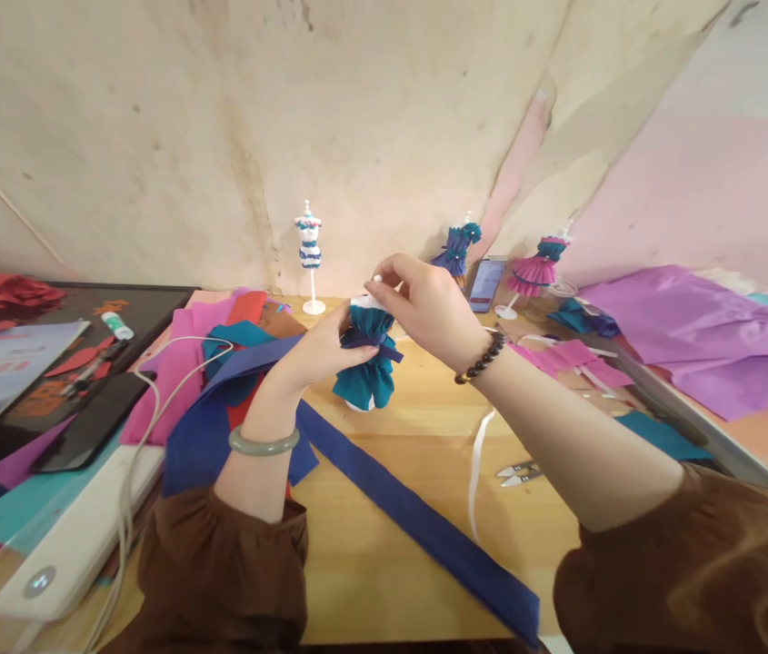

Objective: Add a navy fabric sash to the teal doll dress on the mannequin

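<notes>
Over the wooden table [417, 454], a small mannequin [364, 383] is gripped around its middle by the left hand [319, 352], its white knob [377, 280] apparently pinched by the right hand [428, 292]; teal cloth and blue band [389, 353] are already fitted, one band end seemingly left unfinished.

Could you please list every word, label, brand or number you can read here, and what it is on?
None can be read for certain.
Upright phone: screen text too blurred.
White-and-green tube: label too small.
Printed sheet at left: markings too blurred.
</notes>
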### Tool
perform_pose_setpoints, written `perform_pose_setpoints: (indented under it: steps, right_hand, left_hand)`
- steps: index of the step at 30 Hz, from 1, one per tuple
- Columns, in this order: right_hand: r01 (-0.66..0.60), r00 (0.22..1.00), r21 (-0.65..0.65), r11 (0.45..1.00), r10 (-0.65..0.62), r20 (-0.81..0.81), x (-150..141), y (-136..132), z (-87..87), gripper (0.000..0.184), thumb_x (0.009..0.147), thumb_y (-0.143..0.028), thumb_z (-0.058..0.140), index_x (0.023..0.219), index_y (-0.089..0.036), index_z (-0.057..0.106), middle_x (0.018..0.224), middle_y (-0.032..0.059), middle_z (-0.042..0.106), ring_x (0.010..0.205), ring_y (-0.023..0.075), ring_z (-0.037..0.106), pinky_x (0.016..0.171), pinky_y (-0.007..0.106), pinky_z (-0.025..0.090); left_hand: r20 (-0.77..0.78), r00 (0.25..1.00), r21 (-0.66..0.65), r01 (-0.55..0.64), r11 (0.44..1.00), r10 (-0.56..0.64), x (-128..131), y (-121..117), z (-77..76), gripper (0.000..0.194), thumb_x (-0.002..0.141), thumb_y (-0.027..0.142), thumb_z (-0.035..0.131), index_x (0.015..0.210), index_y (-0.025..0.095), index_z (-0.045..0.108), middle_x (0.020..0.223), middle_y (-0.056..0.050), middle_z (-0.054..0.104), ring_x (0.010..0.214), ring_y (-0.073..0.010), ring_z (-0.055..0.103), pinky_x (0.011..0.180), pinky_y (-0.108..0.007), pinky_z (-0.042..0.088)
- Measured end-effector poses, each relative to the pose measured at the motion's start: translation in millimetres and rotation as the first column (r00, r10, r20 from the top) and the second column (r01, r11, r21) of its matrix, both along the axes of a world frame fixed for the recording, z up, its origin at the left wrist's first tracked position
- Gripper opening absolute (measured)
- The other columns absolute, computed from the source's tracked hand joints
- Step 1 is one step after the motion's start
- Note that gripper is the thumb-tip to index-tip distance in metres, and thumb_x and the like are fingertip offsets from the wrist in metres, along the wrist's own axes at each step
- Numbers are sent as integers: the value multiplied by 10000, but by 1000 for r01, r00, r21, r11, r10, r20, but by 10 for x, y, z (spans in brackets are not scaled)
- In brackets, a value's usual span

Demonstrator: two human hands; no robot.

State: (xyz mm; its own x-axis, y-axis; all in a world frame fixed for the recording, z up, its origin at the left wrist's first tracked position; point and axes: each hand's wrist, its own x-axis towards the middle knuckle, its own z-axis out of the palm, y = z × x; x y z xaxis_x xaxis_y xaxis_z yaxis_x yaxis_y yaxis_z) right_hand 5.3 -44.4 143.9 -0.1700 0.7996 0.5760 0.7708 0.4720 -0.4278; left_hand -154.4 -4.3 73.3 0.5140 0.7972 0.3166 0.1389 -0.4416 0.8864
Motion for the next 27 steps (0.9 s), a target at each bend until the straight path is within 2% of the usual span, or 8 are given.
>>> perform_pose_setpoints:
  steps: [6, 9, 13, 17, 20, 23, 25, 27]
  right_hand:
    - [-15, 1000, 38, 999, 15, -6, 41, -6, -27, 140, 869, -266, 543, 889, -168, 641, 781, 28, 677, 648, 131, 562, 623, 258, 389]
    - [-30, 1000, 38, 999, 30, -6, 40, -10, -26, 135, 865, -265, 551, 889, -169, 642, 782, 25, 678, 645, 130, 566, 627, 258, 395]
    - [-47, 999, 39, 998, 48, -12, 93, 32, 3, 143, 864, -267, 548, 881, -171, 653, 785, 29, 684, 663, 139, 582, 632, 262, 409]
    - [-25, 999, 52, 998, 27, -42, 212, 126, 10, 159, 852, -274, 550, 862, -165, 665, 770, 38, 688, 667, 150, 598, 625, 266, 426]
    - [-9, 999, 67, 998, 11, -30, 284, 181, -15, 161, 847, -270, 553, 849, -162, 672, 759, 42, 690, 669, 155, 604, 630, 271, 437]
    - [3, 1000, 76, 997, -2, -16, 323, 203, -41, 162, 847, -270, 558, 854, -163, 678, 757, 42, 694, 662, 156, 605, 627, 272, 441]
    - [12, 1000, 81, 997, -11, -12, 340, 207, -50, 160, 846, -269, 561, 858, -162, 680, 764, 45, 698, 666, 159, 608, 627, 276, 446]
    - [19, 1000, 82, 996, -18, -18, 358, 209, -55, 161, 843, -270, 569, 877, -160, 682, 775, 50, 702, 677, 165, 616, 639, 284, 457]
  left_hand:
    - [55, 979, -71, 202, 977, -198, -108, 56, -29, 626, 707, 296, 752, 1265, 169, 498, 1202, -125, 628, 1152, -293, 574, 939, -406, 483]
    - [64, 967, -118, 251, 961, -245, -154, 89, -53, 736, 691, 306, 767, 1348, 203, 451, 1242, -129, 619, 1183, -308, 562, 950, -401, 471]
    - [72, 967, -161, 253, 954, -245, -200, 82, -42, 836, 692, 284, 755, 1431, 242, 367, 1293, -117, 596, 1210, -284, 553, 1011, -420, 428]
    - [59, 986, -194, 165, 967, -157, -212, 88, -43, 832, 713, 216, 715, 1451, 218, 330, 1280, -135, 599, 1187, -253, 569, 1025, -427, 414]
    - [25, 998, -233, 64, 970, -59, -203, 117, -64, 729, 698, 228, 722, 1364, 154, 434, 1183, -152, 648, 1127, -260, 603, 959, -420, 465]
    - [-72, 996, -209, -65, 976, 51, -193, 114, -48, 480, 724, 316, 712, 1148, 132, 586, 1029, -125, 704, 1005, -242, 653, 905, -407, 490]
    - [-129, 989, -197, -93, 976, 68, -179, 79, -7, 326, 779, 405, 652, 963, 136, 648, 917, -102, 724, 915, -219, 676, 874, -382, 500]
    - [-164, 986, -203, -75, 976, 41, -150, 27, 39, 333, 815, 473, 593, 823, 147, 665, 838, -88, 730, 838, -202, 687, 827, -349, 513]
